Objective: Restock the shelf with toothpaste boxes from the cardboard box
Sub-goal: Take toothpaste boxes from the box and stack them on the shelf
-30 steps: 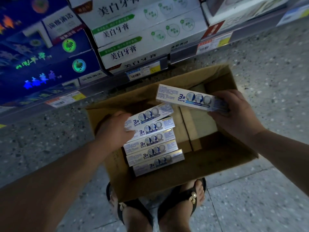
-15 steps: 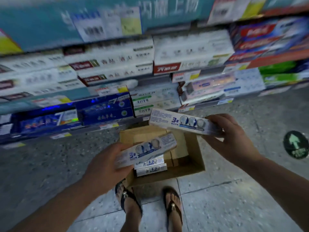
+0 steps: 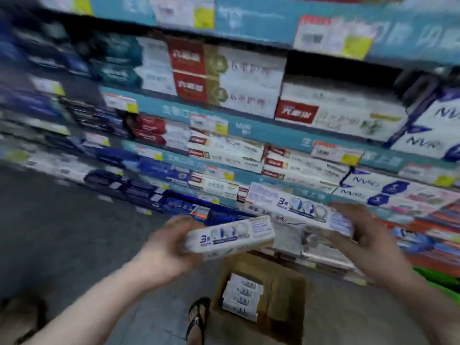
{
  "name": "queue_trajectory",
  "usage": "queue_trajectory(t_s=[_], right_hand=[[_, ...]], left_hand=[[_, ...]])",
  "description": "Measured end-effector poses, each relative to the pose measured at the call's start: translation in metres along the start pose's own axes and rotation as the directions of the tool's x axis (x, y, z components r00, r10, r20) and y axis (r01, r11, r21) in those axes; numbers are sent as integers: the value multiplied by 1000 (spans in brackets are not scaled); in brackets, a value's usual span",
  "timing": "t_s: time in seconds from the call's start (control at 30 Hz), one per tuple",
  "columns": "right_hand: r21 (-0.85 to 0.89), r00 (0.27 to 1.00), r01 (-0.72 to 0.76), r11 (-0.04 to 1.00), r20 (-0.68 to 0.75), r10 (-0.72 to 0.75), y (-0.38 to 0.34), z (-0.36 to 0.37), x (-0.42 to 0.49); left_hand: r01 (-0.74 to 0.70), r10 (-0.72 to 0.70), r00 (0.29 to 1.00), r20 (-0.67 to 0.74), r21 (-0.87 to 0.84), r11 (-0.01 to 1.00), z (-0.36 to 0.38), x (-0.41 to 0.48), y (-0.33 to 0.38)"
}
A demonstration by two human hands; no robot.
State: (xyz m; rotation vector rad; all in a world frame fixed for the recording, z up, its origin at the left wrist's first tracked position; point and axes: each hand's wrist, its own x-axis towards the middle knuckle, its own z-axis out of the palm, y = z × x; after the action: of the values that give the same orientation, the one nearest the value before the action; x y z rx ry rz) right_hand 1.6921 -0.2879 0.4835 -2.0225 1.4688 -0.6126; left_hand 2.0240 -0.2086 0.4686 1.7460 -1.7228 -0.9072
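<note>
Above the cardboard box [image 3: 286, 282] on the floor [image 3: 62, 232], facing the shelf [image 3: 258, 131]: two toothpaste boxes held up, one per hand. Left hand [image 3: 161, 250] wrapped round the left end of the lower toothpaste box [image 3: 231, 236], fingers curled behind it, thumb lost in blur. Right hand [image 3: 368, 235] clasping the right end of the upper toothpaste box [image 3: 296, 207], printed face toward the camera. Both lying roughly level, long sides across the view, inner ends close together; touching or not, impossible to tell through the blur. Down inside the cardboard box, along its left wall, a short stack of matching boxes [image 3: 242, 296] waiting. Sandalled foot [image 3: 198, 317] just beside the cardboard box's left edge.

Step in hand, by judgement: carrying from cardboard box to shelf, placing not yet begun; restock partway at best, with stock left below. Needed next: finding the matching row among the crowded tiers, too smeared to pick out from here. Then turning each box long face outward and sliding it in flush with the shelf's front edge. Probably best one hand at a time, so as not to knock neighbours.
</note>
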Motion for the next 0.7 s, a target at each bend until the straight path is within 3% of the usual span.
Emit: queue_trajectory(t_s=[0.2,0.4,0.7], right_hand=[[117,990,136,984,15,-139,-113,-32,34],[70,948,315,947,21,-317,-226,-41,69],[36,913,403,915,-82,-399,-390,27,113]], left_hand=[[6,1,979,-202,33,999,-99,-59,37],[20,1,922,-386,51,998,-190,-104,36],[-26,80,880,-467,121,992,-349,-138,-29]])
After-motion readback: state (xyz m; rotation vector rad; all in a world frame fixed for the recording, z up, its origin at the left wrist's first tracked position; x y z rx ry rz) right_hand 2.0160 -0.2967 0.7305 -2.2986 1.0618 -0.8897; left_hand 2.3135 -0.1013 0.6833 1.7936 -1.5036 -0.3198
